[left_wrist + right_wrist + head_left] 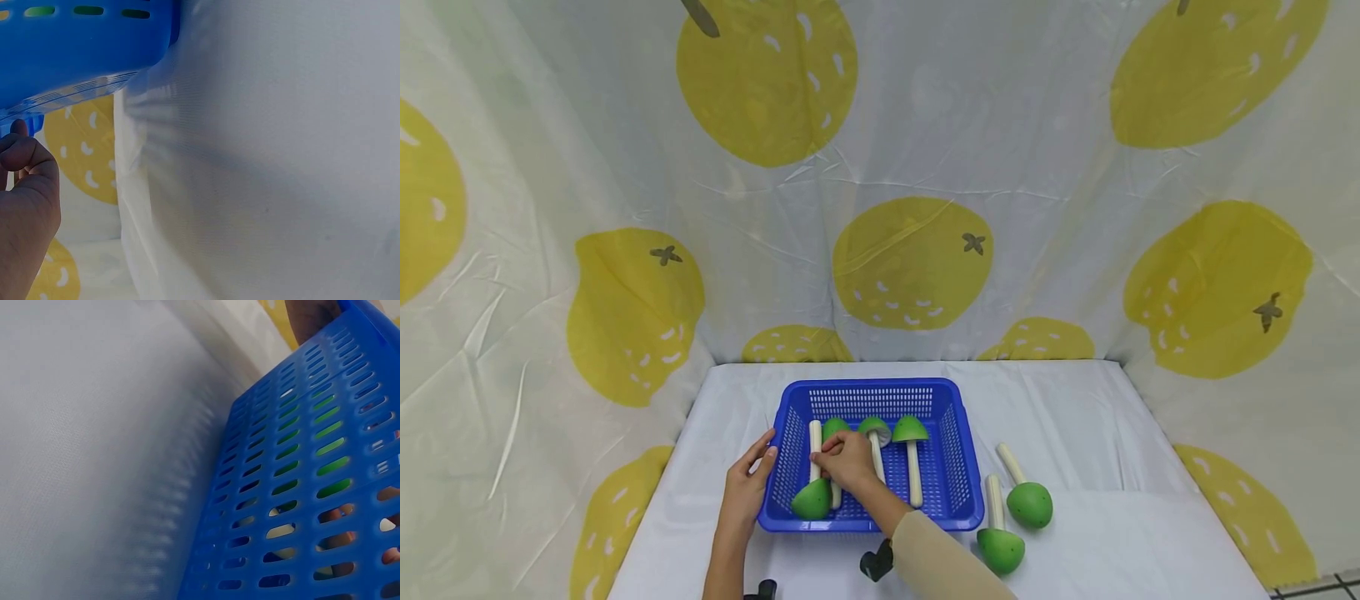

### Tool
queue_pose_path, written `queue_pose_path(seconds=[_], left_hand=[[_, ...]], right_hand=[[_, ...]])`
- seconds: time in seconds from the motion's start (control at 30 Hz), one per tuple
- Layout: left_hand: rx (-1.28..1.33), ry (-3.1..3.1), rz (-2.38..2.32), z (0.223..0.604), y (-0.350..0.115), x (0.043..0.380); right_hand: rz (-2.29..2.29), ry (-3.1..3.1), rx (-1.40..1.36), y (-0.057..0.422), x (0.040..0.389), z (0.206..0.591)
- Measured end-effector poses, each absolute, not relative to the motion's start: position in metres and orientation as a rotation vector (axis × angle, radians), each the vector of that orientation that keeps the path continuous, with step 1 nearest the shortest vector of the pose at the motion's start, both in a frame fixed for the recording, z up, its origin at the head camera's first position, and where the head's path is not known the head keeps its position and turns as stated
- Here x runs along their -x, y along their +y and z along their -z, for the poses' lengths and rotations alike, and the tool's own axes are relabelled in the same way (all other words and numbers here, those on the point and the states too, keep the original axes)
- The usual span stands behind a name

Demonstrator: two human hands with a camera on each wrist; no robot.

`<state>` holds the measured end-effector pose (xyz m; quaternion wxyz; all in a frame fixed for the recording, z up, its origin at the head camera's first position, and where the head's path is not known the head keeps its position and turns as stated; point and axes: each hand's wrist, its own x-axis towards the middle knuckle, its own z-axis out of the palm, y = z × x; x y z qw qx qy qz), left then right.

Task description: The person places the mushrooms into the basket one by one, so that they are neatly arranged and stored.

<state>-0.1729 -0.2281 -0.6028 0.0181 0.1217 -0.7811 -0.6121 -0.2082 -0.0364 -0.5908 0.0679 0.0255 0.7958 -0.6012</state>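
Observation:
A blue plastic basket (970, 479) with slotted walls stands on the white cloth. My left hand (748, 479) holds its left rim, and in the left wrist view that hand's fingers bend at the blue edge. Inside the basket, my right hand (850, 461) pinches the pale stem of a green-capped toy mushroom (812, 500), whose cap points toward me. Right beside it lies another toy mushroom (834, 427), partly covered by the right hand. Two more, a middle mushroom (874, 428) and a right mushroom (911, 430), lie with caps toward the back.
Outside the basket, to its right, two green-capped mushrooms lie on the cloth: a nearer one (1000, 551) and a farther one (1030, 505). Lemon-printed curtain (917, 262) encloses the white table (1120, 533) at the back and sides. Black wrist mounts (876, 562) show below the basket.

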Motion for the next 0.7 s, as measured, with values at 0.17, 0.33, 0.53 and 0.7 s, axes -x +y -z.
queue_pose_path(seconds=[0.17, 0.33, 0.53, 0.7], left_hand=[[-0.373, -2.419, 1.914, 0.603, -0.227, 0.174], [-0.382, -2.413, 1.92, 0.603, -0.227, 0.173], [-0.387, -2.413, 1.921, 0.602, -0.227, 0.172], [-0.383, -2.42, 1.902, 0.601, -0.227, 0.172]], right_hand=[[1.791, 2.428, -0.073, -0.035, 0.207, 0.59], [1.743, 2.458, -0.038, -0.034, 0.203, 0.586], [1.716, 2.457, -0.002, -0.03, 0.201, 0.581], [1.701, 2.464, 0.053, -0.02, 0.201, 0.579]])
